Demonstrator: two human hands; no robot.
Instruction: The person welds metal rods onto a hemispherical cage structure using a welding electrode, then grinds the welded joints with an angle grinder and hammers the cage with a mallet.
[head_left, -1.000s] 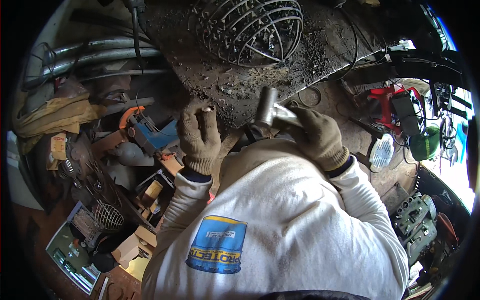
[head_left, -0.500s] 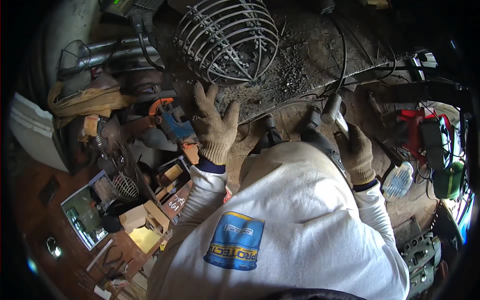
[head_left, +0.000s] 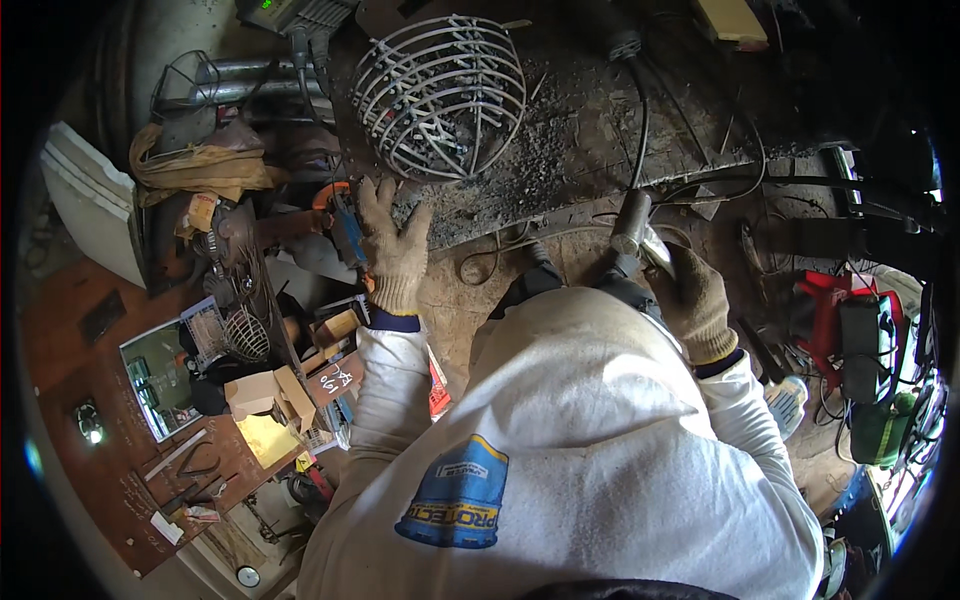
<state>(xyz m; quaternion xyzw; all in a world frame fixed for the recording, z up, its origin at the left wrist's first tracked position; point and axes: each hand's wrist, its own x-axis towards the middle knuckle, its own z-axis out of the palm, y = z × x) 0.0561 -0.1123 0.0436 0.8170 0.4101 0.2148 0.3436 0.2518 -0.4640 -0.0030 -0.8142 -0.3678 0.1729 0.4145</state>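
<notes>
A round, domed cage of welded metal rods (head_left: 440,165) rests on the dark workbench (head_left: 590,120), dark grit scattered around it. My left hand (head_left: 395,255), in a tan knit glove, is open with fingers spread, near the bench's left corner and just short of the cage. My right hand (head_left: 697,305), gloved alike, is closed around the pale handle of what looks like a hammer with a grey cylindrical head (head_left: 631,222). That head is close in front of my body, near the bench's front edge; part of the handle is hidden in the glove.
A blue-and-orange tool (head_left: 345,230) lies beside my left hand. Farther left are a brown cloth (head_left: 190,170), an open cardboard box (head_left: 265,395) and a smaller wire cage (head_left: 246,335). Black cables (head_left: 643,125) cross the bench. Red equipment (head_left: 822,320) stands at the right.
The whole view has shifted a little. My right hand and the hammer have moved left, closer to my body's middle. My left hand has moved slightly left, still spread.
</notes>
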